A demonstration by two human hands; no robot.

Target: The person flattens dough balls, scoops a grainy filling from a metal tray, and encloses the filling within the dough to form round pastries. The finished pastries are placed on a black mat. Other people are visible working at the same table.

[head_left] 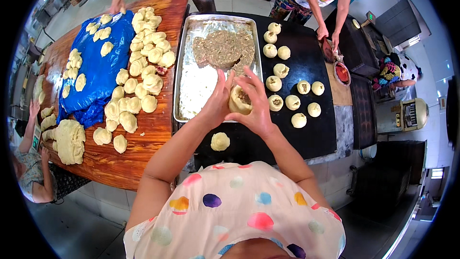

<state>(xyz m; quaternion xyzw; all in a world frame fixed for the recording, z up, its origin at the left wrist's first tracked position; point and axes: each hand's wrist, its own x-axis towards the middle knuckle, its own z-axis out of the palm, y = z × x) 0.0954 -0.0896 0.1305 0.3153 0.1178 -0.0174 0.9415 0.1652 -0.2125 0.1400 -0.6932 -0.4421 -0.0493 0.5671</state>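
Both half-curled, left hand (217, 103) and right hand (255, 103) cup filled dough (237, 103) by the tray (191, 91); gather the dough's rim evenly.

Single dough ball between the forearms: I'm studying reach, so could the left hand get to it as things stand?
Probably yes: nothing covers the dough ball near the left hand, though that hand now cups a filled dough piece with the right hand.

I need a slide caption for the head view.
Left hand and right hand hold a filled dough ball near a metal tray of minced filling.
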